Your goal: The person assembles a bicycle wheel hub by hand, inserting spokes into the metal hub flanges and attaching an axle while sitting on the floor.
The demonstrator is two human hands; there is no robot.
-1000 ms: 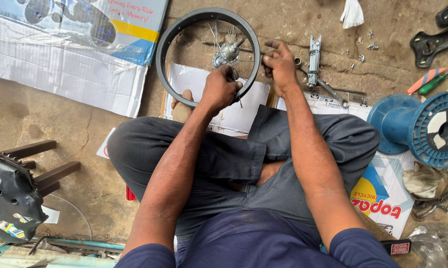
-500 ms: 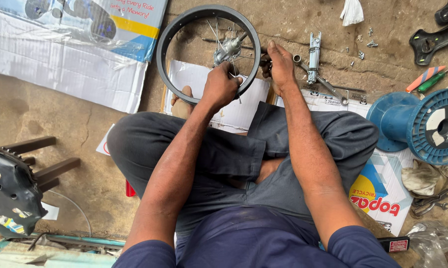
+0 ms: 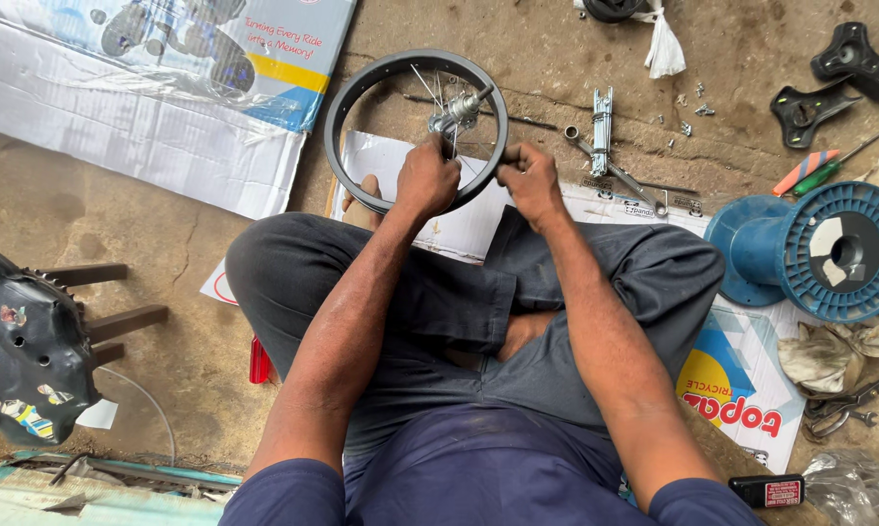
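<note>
A small black bicycle wheel rim (image 3: 354, 88) with thin spokes and a shiny metal hub (image 3: 456, 109) stands tilted on the floor before my crossed legs. My left hand (image 3: 426, 179) grips the rim's near edge just below the hub. My right hand (image 3: 529, 178) pinches the rim's near right edge, fingers closed on it. Whether a small tool sits in either hand cannot be made out.
A printed cardboard box (image 3: 157, 88) lies at the far left. Spanners (image 3: 605, 127) and loose nuts lie right of the wheel. A blue plastic spool (image 3: 829, 248), screwdrivers (image 3: 819, 170) and black brackets (image 3: 834, 73) are at the right. A dark metal frame (image 3: 25, 341) stands left.
My right hand slid down from the rim's far right side to its near right edge, close to my left hand. The wheel has shifted and tilted slightly.
</note>
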